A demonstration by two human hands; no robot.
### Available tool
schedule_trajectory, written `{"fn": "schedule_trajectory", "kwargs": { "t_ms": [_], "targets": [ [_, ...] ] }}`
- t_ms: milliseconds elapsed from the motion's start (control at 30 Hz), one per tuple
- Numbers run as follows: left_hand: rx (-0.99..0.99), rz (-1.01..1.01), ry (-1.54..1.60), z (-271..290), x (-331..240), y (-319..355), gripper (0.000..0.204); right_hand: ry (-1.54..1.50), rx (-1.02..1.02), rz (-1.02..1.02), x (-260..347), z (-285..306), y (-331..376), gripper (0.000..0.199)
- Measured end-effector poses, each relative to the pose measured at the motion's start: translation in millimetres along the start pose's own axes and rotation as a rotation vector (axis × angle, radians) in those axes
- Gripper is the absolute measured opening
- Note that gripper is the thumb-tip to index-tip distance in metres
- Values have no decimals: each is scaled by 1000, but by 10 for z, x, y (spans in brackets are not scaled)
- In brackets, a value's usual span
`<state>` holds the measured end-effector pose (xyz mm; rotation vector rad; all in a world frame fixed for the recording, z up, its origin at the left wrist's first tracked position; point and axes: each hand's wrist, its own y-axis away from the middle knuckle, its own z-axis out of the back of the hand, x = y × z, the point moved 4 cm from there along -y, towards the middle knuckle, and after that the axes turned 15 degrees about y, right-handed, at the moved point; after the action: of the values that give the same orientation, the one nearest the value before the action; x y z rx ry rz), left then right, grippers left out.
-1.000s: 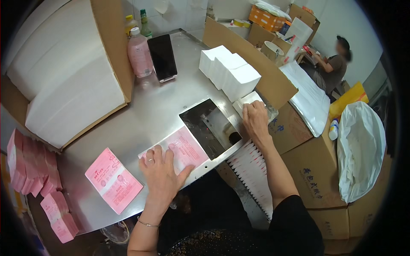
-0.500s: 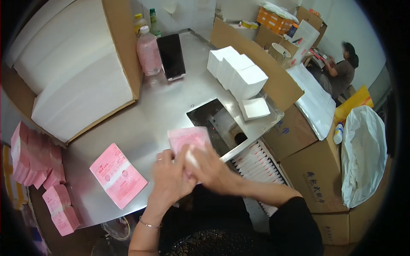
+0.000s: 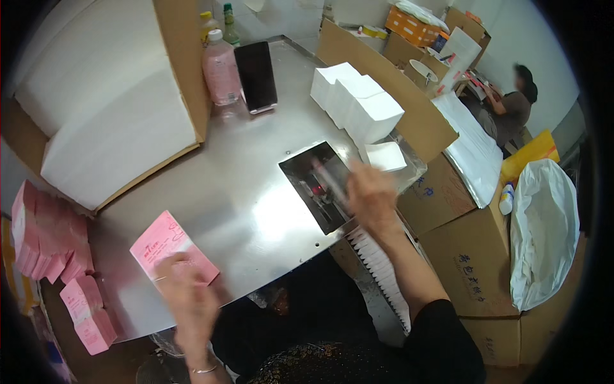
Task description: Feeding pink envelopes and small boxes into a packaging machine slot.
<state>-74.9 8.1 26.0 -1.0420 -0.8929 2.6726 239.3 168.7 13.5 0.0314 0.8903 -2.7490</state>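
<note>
On the metal table at front left lie flat pink printed packets point(image 3: 161, 238) with a pale band across the middle. My left hand point(image 3: 182, 285), smeared by motion, is over their near end; its finger shape cannot be made out. My right hand point(image 3: 374, 192), blurred as well, is beside a dark rectangular opening point(image 3: 307, 173) in the tabletop. Just beyond it stands a small stack of white folded tissues point(image 3: 386, 156), and behind that a taller row of white tissue stacks point(image 3: 359, 105). A pale blurred streak crosses the opening next to my right fingers.
Pink packet bundles point(image 3: 48, 237) are piled at the left edge. A large carton point(image 3: 182, 64) of white sheets stands back left, beside a pink-filled bottle point(image 3: 222, 70) and a phone point(image 3: 256, 77). Brown cartons point(image 3: 476, 275) and a white bag point(image 3: 543, 237) crowd the right. A person point(image 3: 515, 105) sits far right.
Both hands were together over a pink packet at the table's front middle. They have parted, left hand to the flat pink packets, right hand to the opening. That packet no longer shows there.
</note>
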Motion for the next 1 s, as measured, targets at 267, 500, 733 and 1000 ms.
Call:
{"fn": "schedule_trajectory", "kwargs": {
  "t_ms": [267, 500, 733, 1000],
  "targets": [
    [215, 228, -299, 240, 359, -19, 27, 201, -35, -163, -699, -490, -48, 21],
    [475, -145, 249, -1028, -463, -208, 49, -29, -174, -136, -761, -291, 3, 40],
    [347, -76, 42, -1015, -226, -250, 64, -312, -167, 645, 994, 316, 775, 35],
    [329, -80, -104, -1189, -261, -302, 66, -602, -154, 402, 1030, 173, 328, 17]
  ]
}}
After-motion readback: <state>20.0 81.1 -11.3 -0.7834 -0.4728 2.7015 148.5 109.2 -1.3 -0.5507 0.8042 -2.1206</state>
